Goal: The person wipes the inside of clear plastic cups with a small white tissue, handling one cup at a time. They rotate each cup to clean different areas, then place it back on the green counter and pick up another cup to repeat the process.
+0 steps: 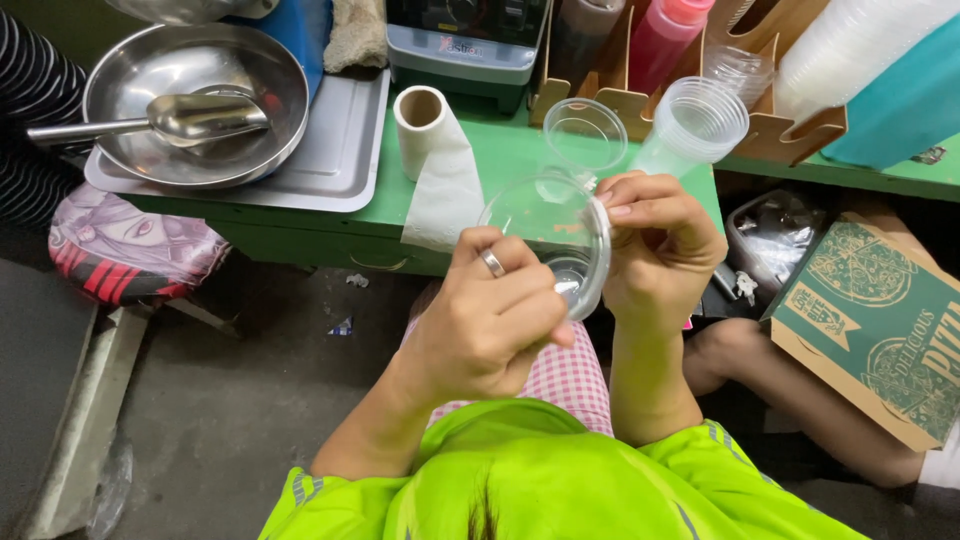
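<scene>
A clear plastic cup with a round lid [555, 235] is held between both hands over my lap. My left hand [490, 320], a ring on one finger, grips its near side. My right hand [660, 245] pinches the lid's rim on the far right side. Just beyond, a second clear lid [585, 132] lies on the green table [510, 150], next to a stack of clear cups [695, 125] lying on its side.
A paper roll [432, 150] stands on the table. At the left, a steel bowl with a scoop [195, 100] sits on a metal tray [330, 160]. Cardboard holders with bottles [660, 40] stand at the back. A green cardboard box [875, 320] lies on the floor at right.
</scene>
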